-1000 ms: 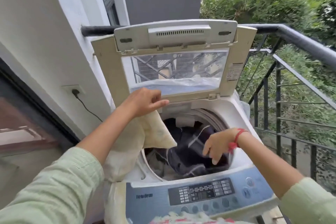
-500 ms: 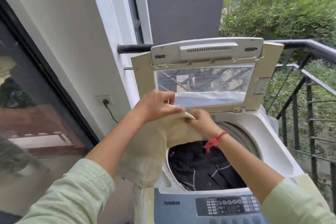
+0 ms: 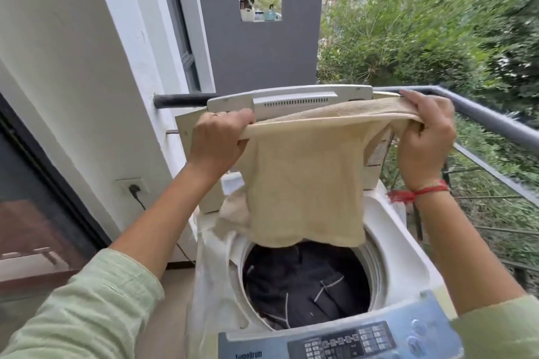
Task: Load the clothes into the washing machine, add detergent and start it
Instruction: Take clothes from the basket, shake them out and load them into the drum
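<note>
A white top-loading washing machine [image 3: 405, 259] stands in front of me with its lid [image 3: 291, 99] raised upright. Dark clothes [image 3: 306, 285] with pale stripes lie in its drum. I hold a beige garment [image 3: 306, 183] stretched out above the drum, its lower edge hanging just over the opening. My left hand [image 3: 218, 140] grips its top edge on the left. My right hand [image 3: 425, 137] grips the top edge on the right. The blue control panel [image 3: 350, 341] is at the near edge. No detergent shows.
A white cover cloth [image 3: 213, 285] hangs down the machine's left side. A wall socket with a plug [image 3: 134, 186] is on the white wall at left. A dark metal balcony railing [image 3: 495, 122] runs behind and to the right, with green bushes beyond.
Both hands have lifted the beige garment from the drum's left rim and pulled it wide apart, the right hand moving far to the right. The view has tilted upward.
</note>
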Demonstrator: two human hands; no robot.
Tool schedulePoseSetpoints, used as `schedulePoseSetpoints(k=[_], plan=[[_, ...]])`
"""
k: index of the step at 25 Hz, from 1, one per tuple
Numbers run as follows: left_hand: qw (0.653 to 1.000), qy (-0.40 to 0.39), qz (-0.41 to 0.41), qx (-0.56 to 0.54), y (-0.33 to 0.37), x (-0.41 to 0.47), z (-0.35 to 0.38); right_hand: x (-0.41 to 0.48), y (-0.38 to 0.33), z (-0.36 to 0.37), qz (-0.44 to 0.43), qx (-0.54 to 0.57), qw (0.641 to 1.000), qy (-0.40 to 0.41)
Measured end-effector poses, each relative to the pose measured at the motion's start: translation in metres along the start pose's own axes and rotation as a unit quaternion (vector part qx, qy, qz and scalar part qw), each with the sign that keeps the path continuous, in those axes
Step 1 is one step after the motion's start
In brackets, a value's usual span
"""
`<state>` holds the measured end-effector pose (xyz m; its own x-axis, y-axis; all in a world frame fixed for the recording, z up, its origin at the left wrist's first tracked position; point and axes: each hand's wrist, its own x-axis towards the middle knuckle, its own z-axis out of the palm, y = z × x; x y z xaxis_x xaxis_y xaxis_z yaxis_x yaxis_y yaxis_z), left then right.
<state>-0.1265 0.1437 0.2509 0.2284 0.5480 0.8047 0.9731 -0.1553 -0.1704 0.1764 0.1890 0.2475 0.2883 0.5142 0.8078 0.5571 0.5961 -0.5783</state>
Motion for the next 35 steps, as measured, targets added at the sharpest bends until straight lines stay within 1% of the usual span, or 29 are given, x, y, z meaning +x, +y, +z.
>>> schedulePoseSetpoints(k=[1, 2, 3, 4, 5, 6, 7, 8, 9, 10, 11, 12, 13, 14, 15, 16, 18, 19, 20, 21, 22, 23, 25, 27, 28, 30, 31, 33, 35], plan=[[0.999, 0.038, 0.015, -0.002, 0.006, 0.001, 0.005, 0.001, 0.007, -0.01, -0.013, -0.016, 1.0, 0.005], [0.999, 0.033, 0.031, -0.01, 0.01, -0.005, 0.012, -0.002, 0.016, -0.019, -0.024, -0.03, 0.999, -0.03], [0.998, -0.032, 0.04, -0.033, 0.012, -0.013, 0.017, -0.006, 0.027, -0.029, -0.017, -0.044, 0.992, -0.118], [0.985, -0.156, 0.035, -0.057, 0.013, -0.022, 0.021, -0.01, 0.035, -0.038, 0.007, -0.068, 0.966, -0.249], [0.942, -0.327, 0.019, -0.073, 0.013, -0.031, 0.024, -0.014, 0.043, -0.046, 0.05, -0.1, 0.905, -0.41], [0.865, -0.495, 0.008, -0.083, 0.015, -0.043, 0.031, -0.021, 0.049, -0.049, 0.084, -0.146, 0.809, -0.563], [0.789, -0.609, -0.002, -0.085, 0.021, -0.056, 0.04, -0.03, 0.057, -0.046, 0.101, -0.182, 0.709, -0.674], [0.748, -0.66, -0.002, -0.071, 0.029, -0.073, 0.051, -0.042, 0.063, -0.04, 0.095, -0.212, 0.634, -0.737], [0.743, -0.667, 0.018, -0.044, 0.041, -0.093, 0.063, -0.058, 0.067, -0.03, 0.063, -0.237, 0.593, -0.767], [0.753, -0.656, 0.041, -0.024, 0.054, -0.117, 0.075, -0.078, 0.071, -0.02, 0.025, -0.254, 0.577, -0.776], [0.755, -0.653, 0.057, -0.019, 0.068, -0.143, 0.085, -0.101, 0.074, -0.01, -0.002, -0.256, 0.558, -0.789], [0.738, -0.671, 0.071, -0.026, 0.079, -0.169, 0.095, -0.123, 0.073, -0.004, -0.009, -0.245, 0.513, -0.823], [0.695, -0.714, 0.077, -0.038, 0.089, -0.191, 0.103, -0.145, 0.074, 0.001, 0.002, -0.23, 0.456, -0.86], [0.643, -0.76, 0.082, -0.047, 0.095, -0.209, 0.109, -0.162, 0.073, 0.005, 0.016, -0.231, 0.395, -0.889], [0.594, -0.798, 0.084, -0.053, 0.101, -0.218, 0.113, -0.174, 0.075, 0.009, 0.013, -0.236, 0.357, -0.904], [0.569, -0.816, 0.072, -0.076, 0.106, -0.225, 0.117, -0.182, 0.078, 0.015, -0.001, -0.238, 0.341, -0.91], [0.541, -0.828, -0.031, -0.144, 0.108, -0.226, 0.126, -0.196, 0.096, 0.029, -0.001, -0.246, 0.377, -0.893], [0.528, -0.828, -0.081, -0.17, 0.109, -0.226, 0.132, -0.205, 0.106, 0.038, -0.011, -0.26, 0.404, -0.877], [0.521, -0.826, -0.117, -0.182, 0.112, -0.229, 0.141, -0.215, 0.116, 0.047, -0.02, -0.296, 0.438, -0.849], [0.526, -0.823, -0.134, -0.17, 0.116, -0.233, 0.152, -0.223, 0.127, 0.056, -0.022, -0.345, 0.451, -0.823], [0.541, -0.819, -0.129, -0.14, 0.121, -0.238, 0.164, -0.23, 0.134, 0.063, -0.029, -0.383, 0.438, -0.813], [0.547, -0.821, -0.121, -0.112, 0.129, -0.243, 0.175, -0.239, 0.144, 0.07, -0.032, -0.404, 0.416, -0.814], [0.518, -0.838, -0.139, -0.101, 0.147, -0.253, 0.2, -0.264, 0.169, 0.084, -0.026, -0.421, 0.369, -0.828], [0.497, -0.848, -0.151, -0.109, 0.159, -0.264, 0.23, -0.295, 0.204, 0.097, -0.013, -0.393, 0.358, -0.847], [0.497, -0.846, -0.158, -0.108, 0.162, -0.269, 0.241, -0.313, 0.225, 0.102, -0.018, -0.384, 0.361, -0.85], [0.512, -0.837, -0.168, -0.097, 0.162, -0.284, 0.265, -0.339, 0.256, 0.107, -0.04, -0.373, 0.379, -0.846], [0.52, -0.832, -0.176, -0.085, 0.162, -0.292, 0.277, -0.347, 0.266, 0.109, -0.038, -0.371, 0.395, -0.84], [0.533, -0.823, -0.185, -0.06, 0.164, -0.307, 0.293, -0.354, 0.275, 0.113, -0.011, -0.386, 0.419, -0.821], [0.539, -0.816, -0.201, -0.052, 0.173, -0.317, 0.305, -0.358, 0.279, 0.114, -0.012, -0.398, 0.434, -0.808]])
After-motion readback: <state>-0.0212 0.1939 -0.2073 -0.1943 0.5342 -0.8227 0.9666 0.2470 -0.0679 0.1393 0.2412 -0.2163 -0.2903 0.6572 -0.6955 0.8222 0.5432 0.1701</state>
